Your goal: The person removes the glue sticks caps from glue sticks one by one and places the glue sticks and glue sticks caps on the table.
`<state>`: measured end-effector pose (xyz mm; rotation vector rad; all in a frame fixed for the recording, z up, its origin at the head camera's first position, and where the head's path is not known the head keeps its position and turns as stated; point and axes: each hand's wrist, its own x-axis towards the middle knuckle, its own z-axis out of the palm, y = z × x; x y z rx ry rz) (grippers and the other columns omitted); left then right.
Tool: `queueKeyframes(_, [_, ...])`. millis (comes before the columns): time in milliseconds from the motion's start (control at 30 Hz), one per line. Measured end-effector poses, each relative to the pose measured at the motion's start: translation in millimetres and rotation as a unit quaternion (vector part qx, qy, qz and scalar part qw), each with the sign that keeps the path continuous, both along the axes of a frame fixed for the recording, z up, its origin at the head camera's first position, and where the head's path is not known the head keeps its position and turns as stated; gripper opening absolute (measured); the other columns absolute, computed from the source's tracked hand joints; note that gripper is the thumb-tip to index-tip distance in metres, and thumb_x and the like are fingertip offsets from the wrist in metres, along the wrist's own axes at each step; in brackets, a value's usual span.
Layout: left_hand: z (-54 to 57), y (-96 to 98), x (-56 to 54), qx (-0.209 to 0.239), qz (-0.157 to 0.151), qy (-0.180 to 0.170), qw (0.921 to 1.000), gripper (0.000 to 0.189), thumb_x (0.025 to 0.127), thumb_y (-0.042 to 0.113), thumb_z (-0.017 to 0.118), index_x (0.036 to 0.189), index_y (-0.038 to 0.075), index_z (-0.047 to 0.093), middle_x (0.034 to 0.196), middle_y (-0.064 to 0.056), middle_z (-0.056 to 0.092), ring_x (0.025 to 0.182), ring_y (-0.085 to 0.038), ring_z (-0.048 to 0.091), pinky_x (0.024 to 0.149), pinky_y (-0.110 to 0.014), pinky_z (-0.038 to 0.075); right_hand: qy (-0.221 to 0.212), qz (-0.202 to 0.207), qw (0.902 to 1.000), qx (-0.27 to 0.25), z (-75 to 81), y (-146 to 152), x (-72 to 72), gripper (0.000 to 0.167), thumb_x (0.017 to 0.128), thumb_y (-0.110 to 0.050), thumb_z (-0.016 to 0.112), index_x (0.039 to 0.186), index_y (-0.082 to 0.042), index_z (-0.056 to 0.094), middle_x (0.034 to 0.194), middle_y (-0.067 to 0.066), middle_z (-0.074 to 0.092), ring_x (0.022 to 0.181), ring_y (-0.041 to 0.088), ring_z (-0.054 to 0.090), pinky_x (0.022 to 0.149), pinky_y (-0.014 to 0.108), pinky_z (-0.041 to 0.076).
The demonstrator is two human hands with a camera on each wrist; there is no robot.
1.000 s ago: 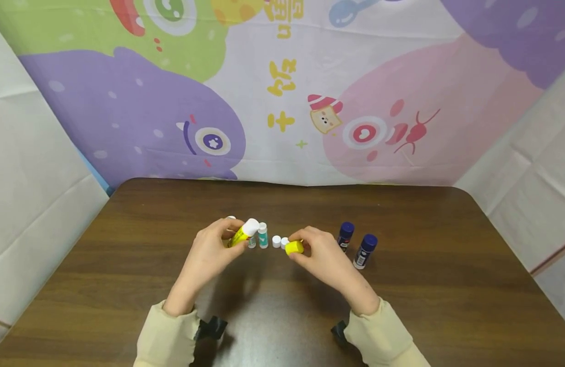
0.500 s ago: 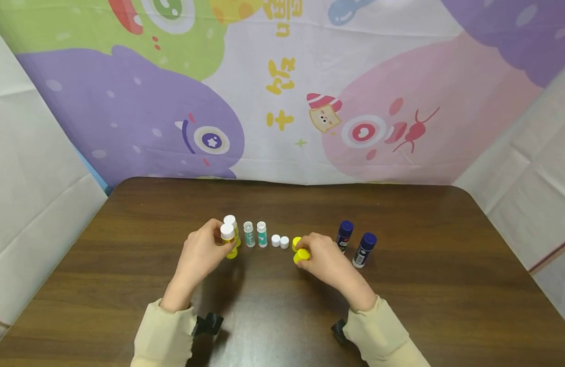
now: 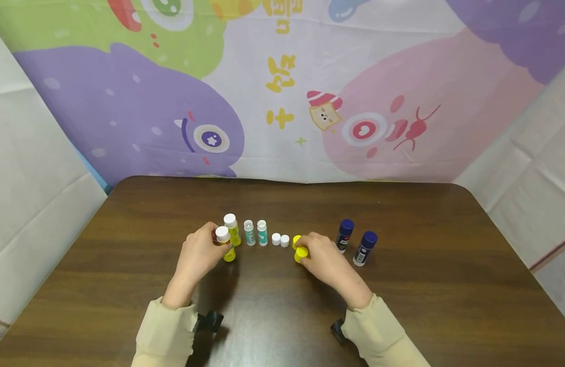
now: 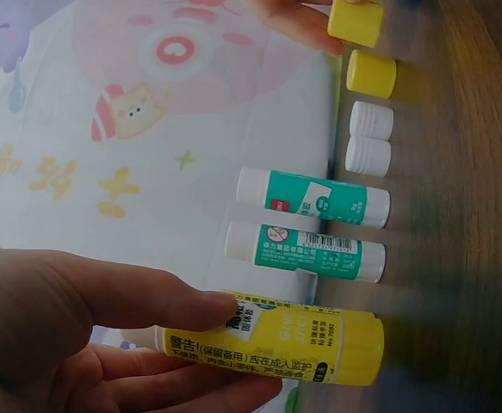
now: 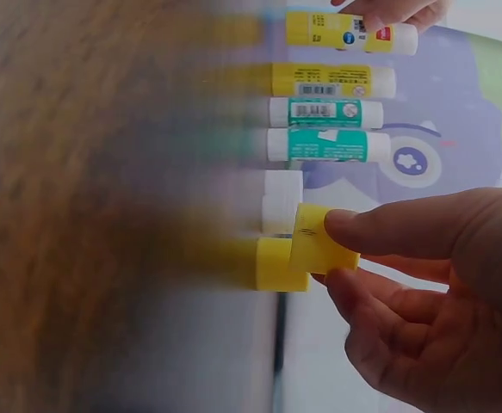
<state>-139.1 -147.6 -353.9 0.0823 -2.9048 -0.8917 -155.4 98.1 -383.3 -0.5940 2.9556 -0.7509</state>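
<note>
My left hand (image 3: pixel 197 257) grips an upright, uncapped yellow glue stick (image 4: pixel 276 344) with a white top; whether its base touches the table I cannot tell. Just behind it stands a second yellow glue stick (image 3: pixel 234 233), also without its cap. Between finger and thumb, my right hand (image 3: pixel 327 260) pinches a yellow cap (image 5: pixel 318 241). Another yellow cap (image 5: pixel 276 267) sits on the table right beside it. Between the hands are two uncapped green-and-white glue sticks (image 3: pixel 249 234) and two small white caps (image 3: pixel 275 239), all standing in a row.
Two navy-capped glue sticks (image 3: pixel 366 248) stand to the right of my right hand. The brown wooden table (image 3: pixel 282 306) ends at a printed cartoon cloth (image 3: pixel 282 153) hanging behind it. Pale cloth panels (image 3: pixel 39 168) flank both sides.
My left hand has lowered the yellow glue stick from a tilted, raised position to upright beside the other one. My right hand has brought its yellow cap down near the second yellow cap.
</note>
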Motion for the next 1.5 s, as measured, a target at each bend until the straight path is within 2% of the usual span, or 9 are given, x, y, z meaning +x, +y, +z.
queueKeyframes(167, [0.3,-0.2,-0.5,-0.004,-0.007,-0.014,0.9999,0.025,0.072,0.012,0.068,0.092,0.0,0.058,0.082,-0.012,0.066,0.076,-0.03,0.061,0.07,-0.045,0.045,-0.003,-0.005,0.9992,0.041,-4.7,0.5,-0.7,0.024,0.077,-0.013,0.071,0.101,-0.01,0.068,0.094,0.006,0.062,0.075,0.017,0.057,0.07,0.035,0.05])
queueKeyframes(300, [-0.9,-2.0,-0.9,-0.013,-0.018,-0.016,0.9996,0.026,0.072,0.013,0.068,0.092,0.0,0.058,0.081,-0.011,0.066,0.075,-0.029,0.061,0.068,-0.045,0.045,-0.013,-0.006,0.9982,0.058,-7.2,1.1,-1.6,0.025,0.077,-0.014,0.071,0.102,-0.01,0.068,0.095,0.007,0.062,0.077,0.018,0.058,0.071,0.036,0.05])
queueKeyframes(500, [-2.2,-4.1,-1.2,-0.026,-0.032,-0.028,0.9988,0.025,0.071,0.014,0.068,0.09,0.001,0.058,0.08,-0.01,0.065,0.073,-0.029,0.06,0.066,-0.044,0.044,-0.012,-0.001,0.998,0.061,-7.7,0.4,-2.1,0.023,0.077,-0.01,0.07,0.1,-0.01,0.068,0.097,0.007,0.063,0.081,0.02,0.059,0.074,0.037,0.049])
queueKeyframes(800, [-2.7,-4.4,-1.1,-0.031,-0.027,-0.029,0.9987,0.026,0.072,0.014,0.068,0.092,0.001,0.057,0.083,-0.012,0.065,0.073,-0.031,0.06,0.065,-0.045,0.044,-0.003,-0.005,0.9984,0.056,-9.8,-0.5,-2.6,0.024,0.076,-0.01,0.071,0.1,-0.009,0.068,0.096,0.006,0.063,0.079,0.019,0.059,0.072,0.037,0.05])
queueKeyframes(1233, [1.4,-2.4,1.9,-0.032,-0.021,-0.024,0.999,0.028,0.072,0.016,0.067,0.096,0.003,0.057,0.088,-0.014,0.066,0.076,-0.033,0.061,0.063,-0.047,0.045,0.015,-0.01,0.9978,0.064,-8.1,-2.7,-1.8,0.027,0.073,-0.016,0.074,0.1,-0.011,0.068,0.09,0.003,0.061,0.071,0.015,0.055,0.062,0.031,0.046])
queueKeyframes(1367, [5.0,0.2,4.6,-0.031,-0.015,-0.011,0.9993,0.031,0.073,0.018,0.069,0.097,0.003,0.057,0.092,-0.013,0.065,0.078,-0.032,0.061,0.065,-0.046,0.045,0.028,-0.013,0.9975,0.064,-3.2,-2.0,1.0,0.028,0.072,-0.018,0.076,0.098,-0.011,0.068,0.086,0.001,0.06,0.069,0.014,0.055,0.06,0.03,0.045])
queueKeyframes(1500, [7.1,5.8,8.5,-0.047,-0.001,0.043,0.998,0.026,0.073,0.015,0.067,0.094,0.002,0.058,0.089,-0.013,0.064,0.077,-0.032,0.061,0.065,-0.047,0.045,0.038,-0.021,0.9975,0.056,7.9,0.9,4.4,0.027,0.073,-0.019,0.075,0.098,-0.01,0.067,0.088,0.002,0.061,0.072,0.015,0.058,0.061,0.03,0.047])
